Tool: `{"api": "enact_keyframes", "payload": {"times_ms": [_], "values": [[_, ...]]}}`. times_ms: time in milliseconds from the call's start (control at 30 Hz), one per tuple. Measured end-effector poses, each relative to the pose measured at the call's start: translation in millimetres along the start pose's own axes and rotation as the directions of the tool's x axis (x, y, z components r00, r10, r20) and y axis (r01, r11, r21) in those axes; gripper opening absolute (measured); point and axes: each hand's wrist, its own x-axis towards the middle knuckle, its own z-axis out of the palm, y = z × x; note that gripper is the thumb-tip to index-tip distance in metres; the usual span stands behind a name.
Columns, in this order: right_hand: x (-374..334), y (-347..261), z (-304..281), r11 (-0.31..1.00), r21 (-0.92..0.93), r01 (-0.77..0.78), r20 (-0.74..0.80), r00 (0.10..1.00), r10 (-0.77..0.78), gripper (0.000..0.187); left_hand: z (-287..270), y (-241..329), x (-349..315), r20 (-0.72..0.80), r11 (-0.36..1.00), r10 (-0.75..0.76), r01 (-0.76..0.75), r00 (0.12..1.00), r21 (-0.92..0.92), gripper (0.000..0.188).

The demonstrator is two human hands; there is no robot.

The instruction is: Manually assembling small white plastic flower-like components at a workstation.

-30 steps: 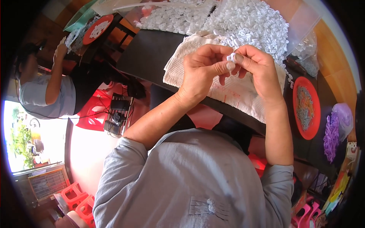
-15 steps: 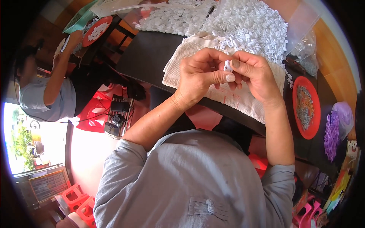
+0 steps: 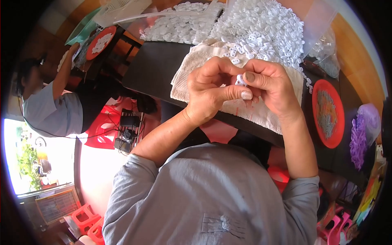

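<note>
Between both hands, above a cream towel (image 3: pixel 185 77), is a small white plastic piece (image 3: pixel 241 80) with holes in it. My left hand (image 3: pixel 212 87) is closed, pinching it between thumb and curled fingers. From the other side my right hand (image 3: pixel 271 83) grips the same piece with thumb and forefinger. Anything smaller held behind the fingers is hidden. Just beyond the hands, a big heap of similar white plastic pieces (image 3: pixel 261 30) spills onto the towel's far edge, with several loose ones on the cloth.
On the dark table (image 3: pixel 149 61), a red plate (image 3: pixel 340 122) of small metal parts lies at right, beside a purple bundle (image 3: pixel 357 143). A clear bag (image 3: pixel 326 61) sits behind. At left, a co-worker (image 3: pixel 53 102) reaches toward another red plate (image 3: pixel 90 53) of white pieces.
The white piece and both hands have shifted slightly left, and the piece looks turned a little. My whole view has tilted slightly. The co-worker's arm has moved a little.
</note>
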Motion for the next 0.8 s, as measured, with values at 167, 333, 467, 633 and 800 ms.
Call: {"api": "enact_keyframes", "payload": {"times_ms": [167, 333, 467, 633, 800], "values": [[-2.6, 1.5, -1.0, 0.993, 0.119, 0.007, 0.038, 0.999, -0.012, 0.023, 1.2, -0.9, 5.4, 0.083, 0.994, 0.093, -0.097, 0.992, 0.051, 0.025], [-2.6, 3.7, -1.8, 0.976, 0.217, -0.005, 0.042, 0.999, -0.005, 0.020, -0.1, -4.5, 7.6, 0.113, 0.988, 0.101, -0.113, 0.989, 0.106, 0.025], [-2.3, 7.3, -2.8, 0.990, 0.141, -0.020, 0.041, 0.999, 0.014, 0.022, 0.5, -11.2, 5.0, 0.065, 1.000, 0.027, -0.027, 0.997, -0.003, 0.026], [2.3, 15.1, -2.0, 0.980, 0.195, -0.032, 0.059, 0.998, 0.021, 0.023, -4.9, -12.6, 4.1, 0.027, 0.996, -0.045, 0.047, 0.999, -0.078, 0.027], [7.0, 19.9, -1.2, 0.983, 0.178, -0.039, 0.080, 0.996, 0.025, 0.024, -18.6, -25.2, 7.2, 0.047, 0.997, 0.044, -0.047, 0.998, 0.062, 0.027]]}}
